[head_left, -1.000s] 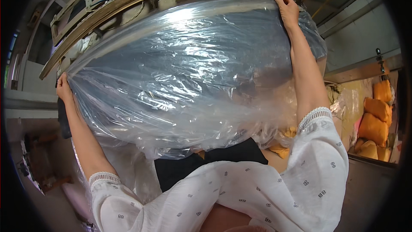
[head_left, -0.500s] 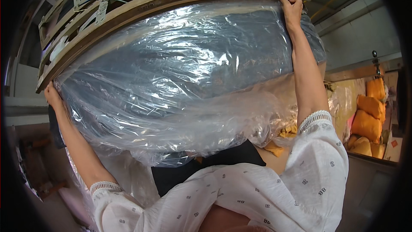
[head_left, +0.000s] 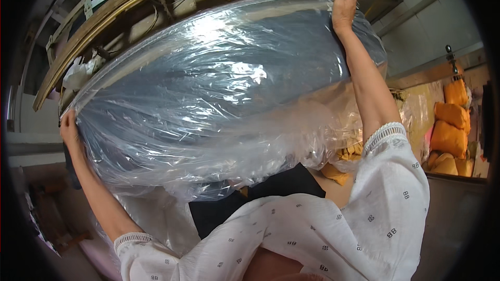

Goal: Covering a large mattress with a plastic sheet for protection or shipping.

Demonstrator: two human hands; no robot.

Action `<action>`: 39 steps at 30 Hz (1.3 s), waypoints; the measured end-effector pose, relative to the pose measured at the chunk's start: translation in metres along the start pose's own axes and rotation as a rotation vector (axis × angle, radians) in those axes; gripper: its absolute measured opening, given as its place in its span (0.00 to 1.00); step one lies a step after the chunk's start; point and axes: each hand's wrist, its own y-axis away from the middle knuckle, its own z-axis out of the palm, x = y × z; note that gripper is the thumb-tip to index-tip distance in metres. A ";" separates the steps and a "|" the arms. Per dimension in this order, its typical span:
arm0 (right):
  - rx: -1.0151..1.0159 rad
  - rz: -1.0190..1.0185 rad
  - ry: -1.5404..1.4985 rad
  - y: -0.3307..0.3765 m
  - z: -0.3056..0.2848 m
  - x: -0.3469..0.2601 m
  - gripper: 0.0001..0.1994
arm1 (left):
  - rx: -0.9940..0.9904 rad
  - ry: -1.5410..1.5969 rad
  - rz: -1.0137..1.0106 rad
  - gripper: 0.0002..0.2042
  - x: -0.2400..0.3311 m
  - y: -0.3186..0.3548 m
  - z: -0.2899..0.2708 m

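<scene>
Head view shows both arms raised, holding a big bundle (head_left: 224, 99) overhead: dark fabric wrapped in clear, crinkled plastic. The bundle spans almost the whole frame, pressed up against a wooden rack (head_left: 120, 8) above.

The left hand (head_left: 69, 127) is closed on the bundle's lower left end, fingers pinching plastic at the edge. The right hand (head_left: 344, 8) is closed on the upper right end, high under the rack. Each grip seems to be on the film rather than on the fabric inside, though the fingers are partly hidden, so I cannot tell how deep the hold goes.

Risks, as I judge them:
- Film is slick and thin. A grip on plastic alone could slide or tear it, and the heavy middle would drop.
- The bundle sags below the line between the hands, with loose plastic (head_left: 172, 187) trailing under it. If one end lets go, the load would swing down toward the person's head.
- Wires and splintery wood show along the rack's underside. The film could snag there and rip.
- The left end sits lower than the right, so the fabric may slide left inside the wrap and overload that hand.
- Arms are near full stretch, which leaves little reserve to correct a slip.

Orange sacks (head_left: 450, 122) are stacked at far right, well apart from the bundle.
</scene>
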 end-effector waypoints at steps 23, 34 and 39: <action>-1.014 0.263 -0.687 0.123 -0.138 -0.142 0.10 | -0.053 -0.875 -0.091 0.15 0.013 0.255 -0.368; -0.964 0.159 -0.485 0.127 -0.186 -0.146 0.17 | -0.686 0.096 0.689 0.09 0.393 0.285 0.117; -0.989 0.167 -0.561 0.125 -0.189 -0.154 0.18 | -0.674 0.220 1.018 0.10 0.450 0.317 0.207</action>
